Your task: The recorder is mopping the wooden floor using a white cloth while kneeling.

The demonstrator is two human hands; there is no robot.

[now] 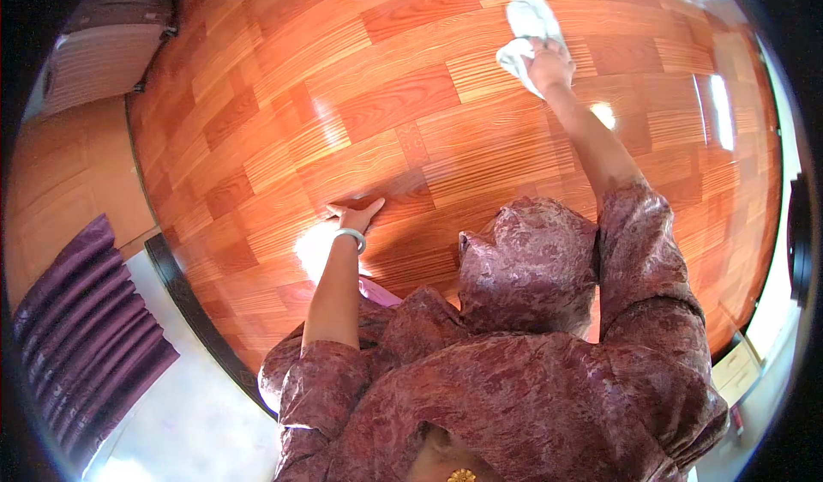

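My right hand (551, 66) reaches far forward and presses a bunched white cloth (530, 15) against the shiny wood-patterned floor (403, 96). Part of the cloth sticks out ahead of the fingers, and another fold hangs out on their left side. Closer to my body, my left hand (357, 214) rests on the floor with its thumb and fingers spread, holding nothing. A pale bangle (351, 239) circles that wrist. My knee (531, 259), under maroon patterned fabric, is between my two arms.
A purple pleated curtain (90, 336) hangs at the left, by a wooden door (69, 182). Farther up on the left stands a pale ribbed piece of furniture (107, 66). A dark skirting (184, 280) edges the floor at the lower left. A small drawer unit (735, 370) stands at the lower right.
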